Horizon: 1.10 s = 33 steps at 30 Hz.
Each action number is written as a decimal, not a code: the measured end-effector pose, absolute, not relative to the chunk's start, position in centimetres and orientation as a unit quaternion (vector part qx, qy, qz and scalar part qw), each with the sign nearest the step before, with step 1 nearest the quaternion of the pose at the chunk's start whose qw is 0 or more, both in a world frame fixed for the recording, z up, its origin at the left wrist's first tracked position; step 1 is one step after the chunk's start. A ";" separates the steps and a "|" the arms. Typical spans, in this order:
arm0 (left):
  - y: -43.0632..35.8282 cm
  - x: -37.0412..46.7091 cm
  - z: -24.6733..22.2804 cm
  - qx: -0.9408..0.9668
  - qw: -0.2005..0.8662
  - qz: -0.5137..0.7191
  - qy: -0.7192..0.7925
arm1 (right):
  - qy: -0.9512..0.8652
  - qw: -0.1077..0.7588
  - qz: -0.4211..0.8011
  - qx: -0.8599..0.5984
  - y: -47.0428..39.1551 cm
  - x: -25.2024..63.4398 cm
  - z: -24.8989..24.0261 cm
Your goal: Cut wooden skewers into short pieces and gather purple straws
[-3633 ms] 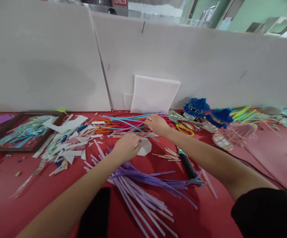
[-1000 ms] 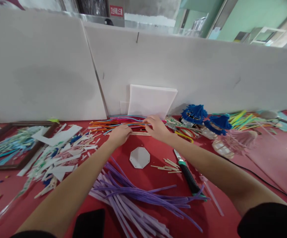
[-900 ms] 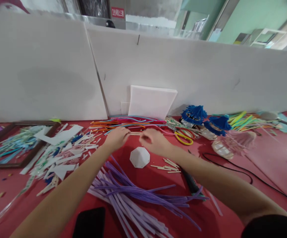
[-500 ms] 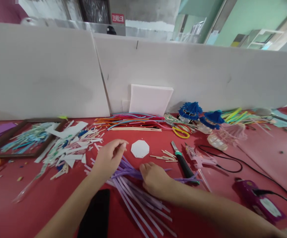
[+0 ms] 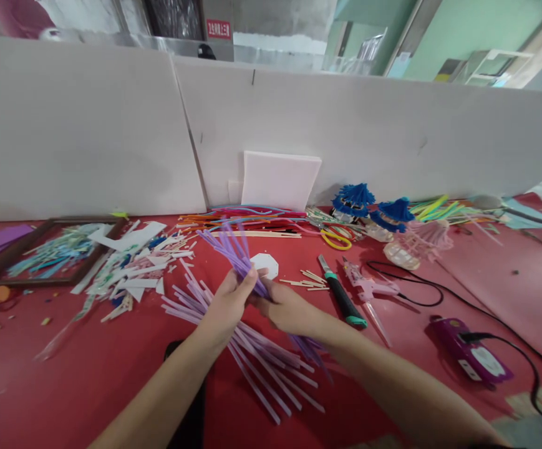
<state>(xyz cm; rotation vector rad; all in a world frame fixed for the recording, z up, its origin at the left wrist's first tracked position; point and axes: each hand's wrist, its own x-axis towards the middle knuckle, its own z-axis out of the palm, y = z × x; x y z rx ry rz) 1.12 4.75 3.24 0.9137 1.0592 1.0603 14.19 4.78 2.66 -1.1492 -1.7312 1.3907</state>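
Observation:
A bundle of darker purple strips (image 5: 231, 244) is gripped by both hands above the table. My left hand (image 5: 230, 296) closes round its middle, thumb on top. Right beside it, my right hand (image 5: 282, 304) is wrapped round the same bundle, whose lower ends (image 5: 310, 349) stick out below that wrist. Under the hands a loose pile of paler lilac strips (image 5: 271, 368) lies fanned out on the red table. Just behind the hands sits a white octagonal piece (image 5: 266, 265), partly covered by the right fingers. Short wooden sticks (image 5: 310, 280) lie to its right.
On the right are a utility knife (image 5: 340, 293), a pink glue gun (image 5: 367, 284) with its cord, and a purple power unit (image 5: 471, 352). Paper scraps (image 5: 135, 268) and a brown frame (image 5: 41, 280) lie left. White boards (image 5: 345, 137) stand behind coloured pipe cleaners (image 5: 261, 215).
Both hands have come together round the darker purple strips and lifted them off the paler pile. Before, the left hand was raised apart and the strips lay on the table.

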 end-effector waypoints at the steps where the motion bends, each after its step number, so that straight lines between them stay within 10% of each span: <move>1: 5.2 1.7 3.2 0.361 0.644 0.486 0.468 | -0.648 0.300 0.557 -0.425 4.8 13.9 2.6; 6: 6.3 1.7 3.0 0.194 0.726 0.529 0.395 | -0.568 0.266 0.687 -0.366 5.2 14.8 1.5; 15: 5.4 -0.1 0.0 0.150 0.865 0.363 0.311 | -0.437 0.481 0.666 -0.366 5.2 16.8 -3.2; 33: 3.1 1.6 -1.7 0.411 0.728 0.348 0.425 | -0.494 0.476 0.610 -0.396 4.0 16.0 -4.1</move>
